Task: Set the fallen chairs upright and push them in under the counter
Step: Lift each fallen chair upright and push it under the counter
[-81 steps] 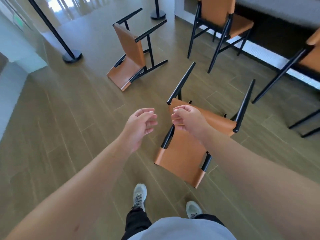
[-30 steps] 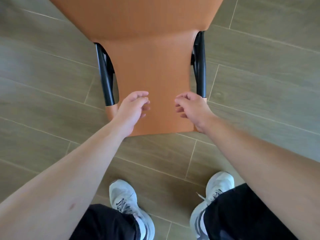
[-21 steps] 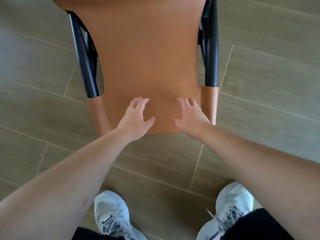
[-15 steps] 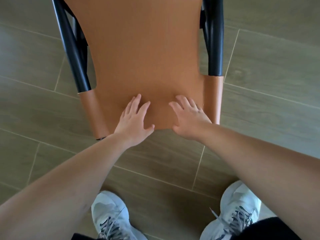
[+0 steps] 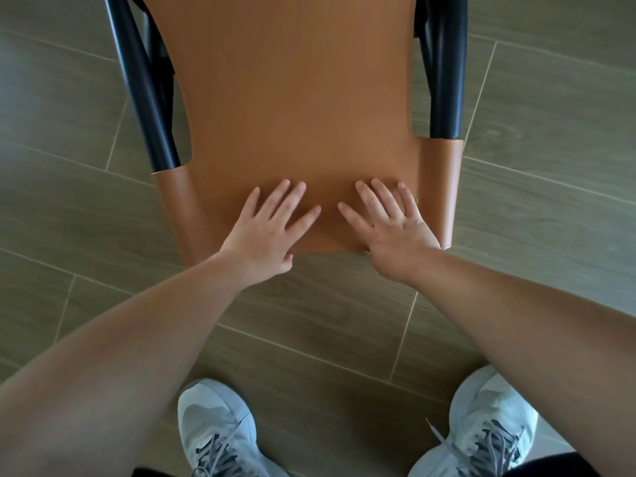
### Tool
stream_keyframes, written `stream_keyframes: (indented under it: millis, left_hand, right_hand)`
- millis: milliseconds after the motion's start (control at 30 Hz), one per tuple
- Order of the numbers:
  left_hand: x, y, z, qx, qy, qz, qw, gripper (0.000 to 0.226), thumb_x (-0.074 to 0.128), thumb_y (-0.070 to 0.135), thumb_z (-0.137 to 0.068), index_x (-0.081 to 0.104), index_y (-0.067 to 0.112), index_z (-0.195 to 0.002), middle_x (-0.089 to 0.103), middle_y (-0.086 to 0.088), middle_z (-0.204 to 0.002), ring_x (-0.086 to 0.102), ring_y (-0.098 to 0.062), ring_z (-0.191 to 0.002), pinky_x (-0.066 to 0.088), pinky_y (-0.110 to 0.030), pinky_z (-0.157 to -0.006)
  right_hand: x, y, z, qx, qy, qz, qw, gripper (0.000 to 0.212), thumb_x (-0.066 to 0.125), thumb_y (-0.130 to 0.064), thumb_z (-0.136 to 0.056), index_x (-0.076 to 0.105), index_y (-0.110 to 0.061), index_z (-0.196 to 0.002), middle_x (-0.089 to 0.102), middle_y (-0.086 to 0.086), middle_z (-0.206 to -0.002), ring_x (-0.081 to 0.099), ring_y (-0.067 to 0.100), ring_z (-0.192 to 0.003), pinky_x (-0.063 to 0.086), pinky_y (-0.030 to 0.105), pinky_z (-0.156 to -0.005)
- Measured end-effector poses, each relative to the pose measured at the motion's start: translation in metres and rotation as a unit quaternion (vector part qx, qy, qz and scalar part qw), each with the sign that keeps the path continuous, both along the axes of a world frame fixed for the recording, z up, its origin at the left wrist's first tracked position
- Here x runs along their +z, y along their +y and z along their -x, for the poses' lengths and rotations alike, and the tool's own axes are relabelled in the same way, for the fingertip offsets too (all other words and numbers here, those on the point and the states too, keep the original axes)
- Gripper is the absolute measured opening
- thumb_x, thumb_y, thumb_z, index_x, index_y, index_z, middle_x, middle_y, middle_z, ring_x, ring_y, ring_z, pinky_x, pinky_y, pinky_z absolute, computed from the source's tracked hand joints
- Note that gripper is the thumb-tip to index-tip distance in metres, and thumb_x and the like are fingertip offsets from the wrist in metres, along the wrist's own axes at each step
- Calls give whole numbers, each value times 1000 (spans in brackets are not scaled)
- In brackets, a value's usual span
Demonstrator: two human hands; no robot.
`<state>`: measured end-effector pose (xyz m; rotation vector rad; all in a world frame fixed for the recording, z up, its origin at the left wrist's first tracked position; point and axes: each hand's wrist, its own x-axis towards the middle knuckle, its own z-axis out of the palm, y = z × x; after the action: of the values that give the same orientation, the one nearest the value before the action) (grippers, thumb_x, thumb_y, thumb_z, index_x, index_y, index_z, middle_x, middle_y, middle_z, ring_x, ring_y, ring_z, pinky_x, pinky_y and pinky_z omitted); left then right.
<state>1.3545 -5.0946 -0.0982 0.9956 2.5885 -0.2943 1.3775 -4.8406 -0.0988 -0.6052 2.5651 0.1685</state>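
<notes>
Fallen chair [image 5: 292, 108] on floor tiles [image 5: 550, 108], left hand [image 5: 266, 235], right hand [image 5: 392, 232] – fingers flat on backrest, grey shoes [image 5: 213, 432] below

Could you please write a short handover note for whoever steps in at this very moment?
Left hand: open, fingers spread flat on the tan backrest near its top edge.
Right hand: open, flat on the same panel beside it; no grip closed yet.
The chair lies on its back on the wood-look floor, black frame tubes on either side, shoes just behind it.
Done: hands placed.
Left: curl round the top edge, lift upright, push under the counter, which is out of view.
</notes>
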Motion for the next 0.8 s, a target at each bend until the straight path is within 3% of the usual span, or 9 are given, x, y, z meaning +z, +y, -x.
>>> stream_keyframes:
  millis: [167, 267, 400, 567, 800]
  left_hand:
    - [-4, -15, -15, -46, -12, 82, 996, 113, 66, 21, -82, -23, 27, -152, -31, -16, -158, -22, -36, -147, 8, -65, -115]
    - [-4, -21, -17, -16, 3, 95, 995, 118, 66, 18, -80, -29, 28, -150, -33, -16, -157, -22, -36, -147, 8, -67, -113]
    - [-9, -20, -23, 10, 22, 79, 997, 123, 70, 23, -78, -30, 30, -149, -32, -15, -158, -19, -37, -147, 10, -69, -112]
    - [-12, -24, -23, 67, 41, 50, 996, 129, 73, 13, -71, -28, 33, -149, -25, -11, -161, -11, -36, -149, 17, -70, -110]
    - [-10, -17, -22, 81, 30, 63, 994, 129, 75, 11, -72, -26, 34, -150, -17, -12, -162, -10, -37, -148, 21, -68, -110]
  right_hand:
    - [-5, 2, -3, 28, 6, -44, 999, 103, 47, -21, -93, -46, -28, -137, -48, 14, -145, -31, 36, -143, -8, 66, -112]
    - [-6, 2, -4, 27, 13, -47, 998, 104, 48, -22, -93, -47, -26, -136, -45, 14, -145, -28, 37, -143, -4, 68, -111]
    - [-8, 1, -7, 38, 31, -41, 998, 97, 45, -29, -93, -38, -26, -143, -34, 14, -152, -23, 40, -144, 0, 69, -111]
    - [-12, 5, -9, 26, 54, -26, 998, 88, 40, -29, -93, -31, -26, -146, -27, 11, -154, -21, 35, -143, 0, 66, -112]
    - [-11, 2, -9, 33, 54, -49, 997, 86, 38, -28, -96, -30, -23, -147, -27, 12, -154, -14, 35, -147, 5, 67, -112]
